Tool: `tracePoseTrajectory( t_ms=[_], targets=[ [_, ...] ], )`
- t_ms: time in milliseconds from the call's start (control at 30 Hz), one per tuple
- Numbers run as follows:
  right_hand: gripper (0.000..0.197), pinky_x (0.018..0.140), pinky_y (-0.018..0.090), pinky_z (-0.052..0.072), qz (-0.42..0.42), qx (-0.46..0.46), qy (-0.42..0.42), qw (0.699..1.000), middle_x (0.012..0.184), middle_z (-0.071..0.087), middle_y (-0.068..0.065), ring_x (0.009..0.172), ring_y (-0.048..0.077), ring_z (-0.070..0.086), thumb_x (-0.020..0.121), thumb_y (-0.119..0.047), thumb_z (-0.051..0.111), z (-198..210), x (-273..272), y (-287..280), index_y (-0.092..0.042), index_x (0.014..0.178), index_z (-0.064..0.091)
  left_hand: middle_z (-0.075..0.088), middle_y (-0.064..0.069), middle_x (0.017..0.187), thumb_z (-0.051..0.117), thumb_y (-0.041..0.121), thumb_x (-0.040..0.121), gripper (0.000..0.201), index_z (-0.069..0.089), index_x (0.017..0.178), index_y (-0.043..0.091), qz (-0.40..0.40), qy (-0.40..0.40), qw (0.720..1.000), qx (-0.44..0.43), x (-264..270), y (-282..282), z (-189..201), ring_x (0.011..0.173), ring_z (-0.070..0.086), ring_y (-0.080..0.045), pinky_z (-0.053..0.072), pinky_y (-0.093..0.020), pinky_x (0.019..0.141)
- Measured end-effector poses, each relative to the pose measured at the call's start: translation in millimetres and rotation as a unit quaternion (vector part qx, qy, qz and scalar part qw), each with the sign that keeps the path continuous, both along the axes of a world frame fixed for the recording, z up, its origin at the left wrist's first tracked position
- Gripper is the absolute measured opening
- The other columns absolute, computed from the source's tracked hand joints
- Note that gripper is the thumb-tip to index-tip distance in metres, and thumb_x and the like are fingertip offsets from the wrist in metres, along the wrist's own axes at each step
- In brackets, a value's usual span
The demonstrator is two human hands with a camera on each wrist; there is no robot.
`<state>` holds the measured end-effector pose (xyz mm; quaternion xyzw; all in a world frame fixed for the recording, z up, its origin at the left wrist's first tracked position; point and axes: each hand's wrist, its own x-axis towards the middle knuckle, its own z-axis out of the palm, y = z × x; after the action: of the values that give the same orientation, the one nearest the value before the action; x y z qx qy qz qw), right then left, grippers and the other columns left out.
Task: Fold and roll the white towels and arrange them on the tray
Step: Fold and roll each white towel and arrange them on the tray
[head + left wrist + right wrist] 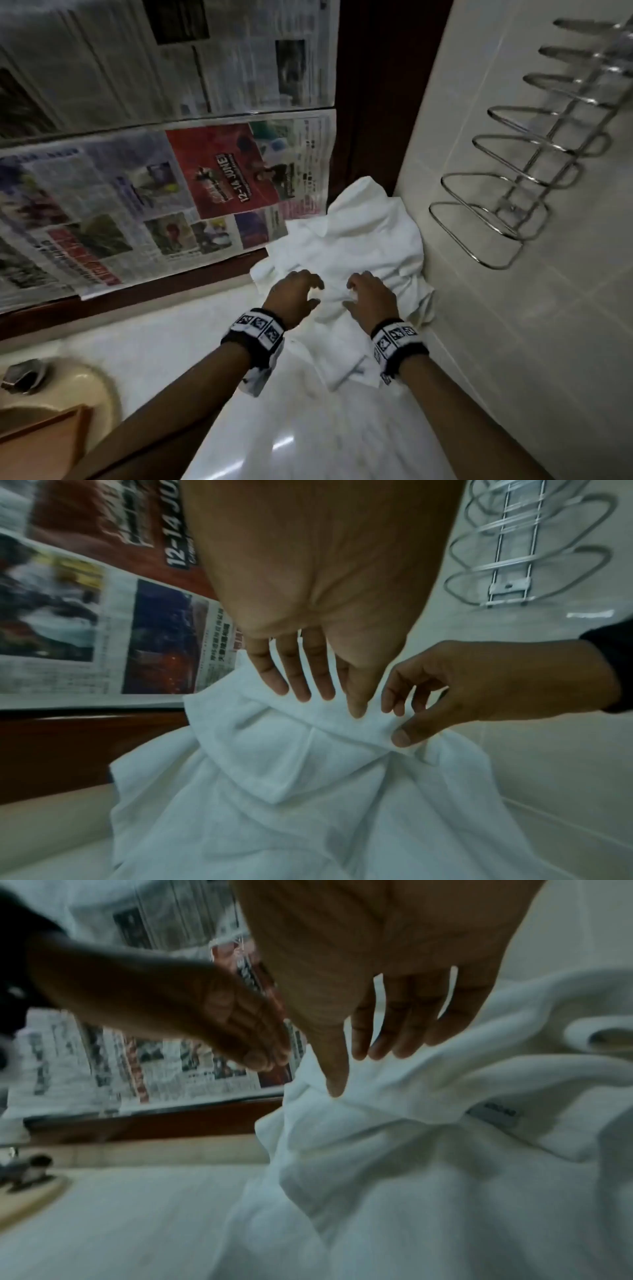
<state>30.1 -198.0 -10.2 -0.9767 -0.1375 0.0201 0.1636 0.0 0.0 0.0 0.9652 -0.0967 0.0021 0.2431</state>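
Note:
A heap of crumpled white towels (pixel 359 233) lies on the white counter, pushed into the corner by the tiled wall. Both hands are on its near side. My left hand (pixel 317 291) reaches over the heap with fingers nearly straight, and in the left wrist view its fingertips (pixel 304 693) touch a folded towel edge (pixel 291 777). My right hand (pixel 351 294) pinches that same fold between thumb and fingers (pixel 394 723); the right wrist view shows its thumb (pixel 335 1085) pressed into the cloth (pixel 411 1177). A wooden tray's corner (pixel 51 425) shows at the bottom left.
A cream basin (pixel 75 380) with a metal fitting (pixel 20 377) sits left on the counter (pixel 171 342). Newspaper sheets (pixel 137 192) cover the panel behind, above a dark wooden ledge. A chrome wire rack (pixel 513 192) hangs on the tiled wall (pixel 548 342) at right.

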Motion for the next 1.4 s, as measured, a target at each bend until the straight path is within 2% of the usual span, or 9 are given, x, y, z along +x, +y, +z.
tracePoseTrajectory(
  t_ms=[133,233,400,633,833,967,1100,1300,1400],
  targets=[
    [0.052,0.082,0.038,0.045,0.011,-0.096,-0.026,0.995,0.107,0.053,0.003,0.102,0.024,0.053,0.068,-0.037,0.084,-13.6,17.4,4.9,-0.019,0.107,0.056,0.055,0.004,0.128,0.070,0.023,0.088,0.036,0.060,0.123,0.027,0.005,0.024,0.999,0.046,29.2,-14.6,-0.9,0.116,0.049,-0.020,0.043,-0.035,0.090],
    [0.041,0.068,0.038,0.047,0.021,-0.095,-0.081,0.992,0.088,0.058,0.000,0.085,0.024,0.058,0.059,-0.031,0.088,-23.3,26.6,-0.7,-0.019,0.090,0.064,0.055,0.006,0.127,0.071,0.026,0.088,0.038,0.061,0.124,0.029,0.001,0.022,0.999,0.036,41.9,-18.1,-6.4,0.116,0.049,-0.018,0.043,-0.033,0.089],
    [0.005,0.068,0.037,0.047,0.035,0.027,-0.151,0.987,0.087,0.066,-0.005,0.082,0.022,0.060,0.085,-0.024,0.070,-17.1,30.2,-11.8,-0.022,0.090,0.071,0.056,0.009,0.123,0.075,0.030,0.084,0.039,0.063,0.122,0.032,-0.007,-0.013,0.999,-0.033,48.9,-19.6,-4.6,0.110,0.051,-0.014,0.048,-0.034,0.086],
    [0.014,0.075,0.029,0.050,0.048,0.189,-0.179,0.964,0.096,0.066,-0.009,0.087,0.012,0.057,0.096,-0.026,0.059,23.9,24.5,-8.0,-0.021,0.104,0.070,0.067,0.011,0.104,0.065,0.033,0.093,0.012,0.071,0.101,0.026,-0.003,-0.082,0.991,-0.106,45.0,-15.1,28.5,0.096,0.057,-0.012,0.048,-0.036,0.085],
    [0.014,0.082,0.030,0.053,0.062,0.259,-0.236,0.935,0.100,0.067,-0.003,0.093,0.013,0.061,0.095,-0.015,0.060,83.7,1.7,3.1,-0.016,0.106,0.068,0.069,0.012,0.089,0.060,0.024,0.095,0.005,0.064,0.099,0.027,-0.027,-0.156,0.979,-0.128,20.9,1.0,98.6,0.082,0.063,-0.008,0.052,-0.030,0.074],
    [0.009,0.065,0.028,0.051,0.067,0.297,-0.238,0.922,0.079,0.063,-0.007,0.074,0.010,0.060,0.093,-0.015,0.062,140.6,-23.1,7.5,-0.022,0.091,0.057,0.062,0.010,0.082,0.066,0.014,0.091,0.016,0.053,0.088,0.023,-0.024,-0.177,0.971,-0.162,-6.8,17.5,161.6,0.076,0.056,0.002,0.044,-0.013,0.065],
    [0.016,0.062,0.027,0.047,0.101,0.300,-0.279,0.907,0.073,0.063,-0.003,0.066,0.012,0.058,0.087,-0.001,0.061,195.4,-50.3,18.6,-0.016,0.084,0.059,0.065,0.005,0.084,0.060,-0.008,0.085,0.023,0.059,0.078,0.014,-0.058,-0.188,0.970,-0.144,-40.0,38.9,223.2,0.082,0.060,0.000,0.041,-0.006,0.077],
    [0.013,0.055,0.030,0.047,0.112,0.204,-0.313,0.921,0.072,0.066,-0.006,0.064,0.015,0.060,0.089,-0.013,0.063,258.5,-96.4,33.7,-0.025,0.086,0.061,0.072,0.002,0.088,0.061,-0.005,0.085,0.030,0.068,0.074,0.021,-0.030,-0.232,0.966,-0.112,-101.9,83.9,289.6,0.093,0.067,-0.011,0.051,-0.023,0.087],
    [0.012,0.056,0.035,0.051,0.138,0.205,-0.323,0.914,0.070,0.065,-0.003,0.064,0.019,0.062,0.091,-0.016,0.062,284.2,-118.2,43.5,-0.026,0.087,0.058,0.071,0.009,0.084,0.064,-0.002,0.086,0.025,0.071,0.075,0.020,-0.010,-0.232,0.968,-0.100,-138.3,106.3,310.4,0.083,0.064,0.002,0.049,-0.021,0.082]
  ],
)
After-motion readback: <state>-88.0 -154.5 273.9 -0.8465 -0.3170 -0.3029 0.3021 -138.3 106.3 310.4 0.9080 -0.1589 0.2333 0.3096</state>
